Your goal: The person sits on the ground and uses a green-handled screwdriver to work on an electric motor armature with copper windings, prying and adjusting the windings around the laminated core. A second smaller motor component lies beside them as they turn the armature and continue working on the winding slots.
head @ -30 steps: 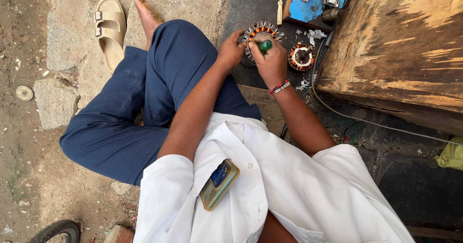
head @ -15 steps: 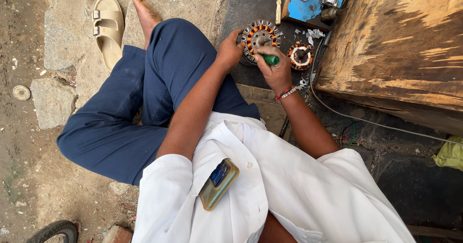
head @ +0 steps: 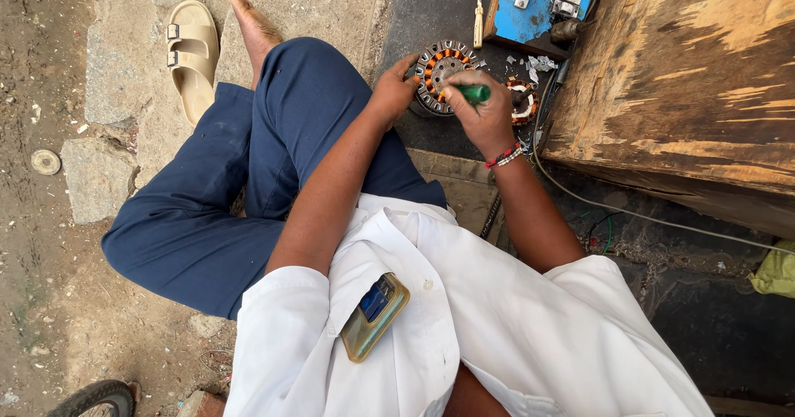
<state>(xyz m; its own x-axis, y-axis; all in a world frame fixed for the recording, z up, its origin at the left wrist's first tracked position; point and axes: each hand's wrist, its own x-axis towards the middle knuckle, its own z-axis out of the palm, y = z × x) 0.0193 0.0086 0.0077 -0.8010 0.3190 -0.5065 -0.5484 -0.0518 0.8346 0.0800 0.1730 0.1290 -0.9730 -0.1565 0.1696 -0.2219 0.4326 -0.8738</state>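
Down on the ground sits the person, cross-legged, and the left hand [head: 391, 94] cups the near rim of a round motor stator [head: 439, 73], fingers curled closed against its edge to steady it; the stator lies flat on the dark slab just beyond the knee, its orange-wrapped copper coils ringing the steel core. The right hand [head: 484, 119] is closed tight round a green-handled tool [head: 474, 94], a screwdriver by the look of it (the tip is hidden behind the fingers), held right over the windings.

My read on the stator: heavy for its size, rigid in the laminated steel, so the outer rim is the place to take hold; the thin wire coils look fragile and easily nicked, best left unpinched.

Counting now: two wound stators, the one in hand and a second, smaller coil piece [head: 523, 101] just beside the right wrist; one green tool; one blue switchboard [head: 542, 3] above; one wooden-handled tool [head: 479, 11] lying beside it; one worn wooden box [head: 687, 86] to the right; one tan sandal [head: 192, 53] near the bare foot; one phone [head: 374, 316] in the shirt pocket.
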